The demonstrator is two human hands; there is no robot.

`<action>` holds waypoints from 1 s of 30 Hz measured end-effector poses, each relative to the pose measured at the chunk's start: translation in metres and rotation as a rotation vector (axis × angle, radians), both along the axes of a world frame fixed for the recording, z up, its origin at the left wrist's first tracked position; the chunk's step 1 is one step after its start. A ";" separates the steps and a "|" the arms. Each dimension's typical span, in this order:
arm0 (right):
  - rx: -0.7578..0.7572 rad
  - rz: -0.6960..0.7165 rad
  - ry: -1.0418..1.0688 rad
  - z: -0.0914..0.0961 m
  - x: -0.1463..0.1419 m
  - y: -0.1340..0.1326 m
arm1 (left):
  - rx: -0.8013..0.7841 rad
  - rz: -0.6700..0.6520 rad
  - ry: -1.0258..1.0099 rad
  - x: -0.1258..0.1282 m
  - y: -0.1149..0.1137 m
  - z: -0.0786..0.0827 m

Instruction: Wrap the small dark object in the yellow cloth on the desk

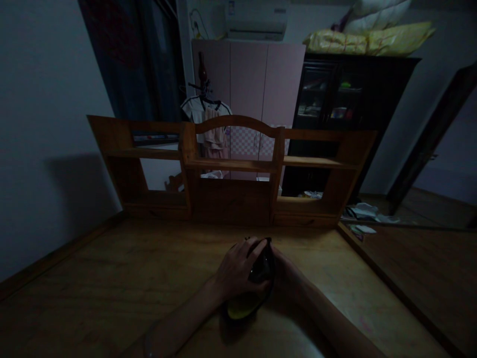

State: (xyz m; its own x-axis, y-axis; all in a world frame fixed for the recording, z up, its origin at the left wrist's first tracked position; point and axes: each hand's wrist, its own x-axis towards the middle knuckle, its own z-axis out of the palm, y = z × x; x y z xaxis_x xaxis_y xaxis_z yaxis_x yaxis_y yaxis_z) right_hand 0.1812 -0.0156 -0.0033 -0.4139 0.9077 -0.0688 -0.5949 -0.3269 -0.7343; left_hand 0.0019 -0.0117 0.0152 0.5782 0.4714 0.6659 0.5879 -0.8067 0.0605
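Note:
Above the wooden tabletop [160, 268] is a dark, glossy, shoe-like object [262, 268] with a yellow-green patch at its near lower end. It is tilted, and its exact kind is hard to tell in the dim light. My left hand [238, 268] lies over its left side, fingers curled across the top and thumb lower down, closed on it. On the far right side, my right hand [282, 266] supports it. Most of the right fingers are hidden behind the object.
A wooden shelf unit [233, 164] spans the back of the tabletop. A wall [48, 149] borders the left. Beyond stand pink cabinets [248, 84], a dark glass-door cabinet [357, 109] and hanging clothes [208, 119]. Papers [363, 229] lie by the right edge.

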 end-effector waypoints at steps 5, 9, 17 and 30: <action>0.018 -0.006 -0.037 0.006 0.002 -0.005 | 0.000 -0.047 -0.001 -0.001 -0.001 0.001; 0.082 -0.016 -0.087 0.013 0.002 -0.010 | 0.017 -0.060 -0.016 -0.004 0.001 0.000; 0.248 0.020 -0.090 0.020 -0.001 -0.013 | -0.093 -0.004 -0.203 -0.004 0.005 -0.002; 0.322 -0.074 -0.254 0.014 -0.002 -0.011 | -0.330 -0.135 -0.314 -0.006 0.002 -0.007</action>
State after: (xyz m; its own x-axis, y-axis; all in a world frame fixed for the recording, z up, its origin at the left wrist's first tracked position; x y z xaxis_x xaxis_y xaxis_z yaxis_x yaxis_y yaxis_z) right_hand 0.1794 -0.0263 0.0104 -0.3529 0.9262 0.1324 -0.3949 -0.0192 -0.9185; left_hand -0.0045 -0.0096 0.0086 0.4434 0.6218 0.6456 0.3915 -0.7823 0.4845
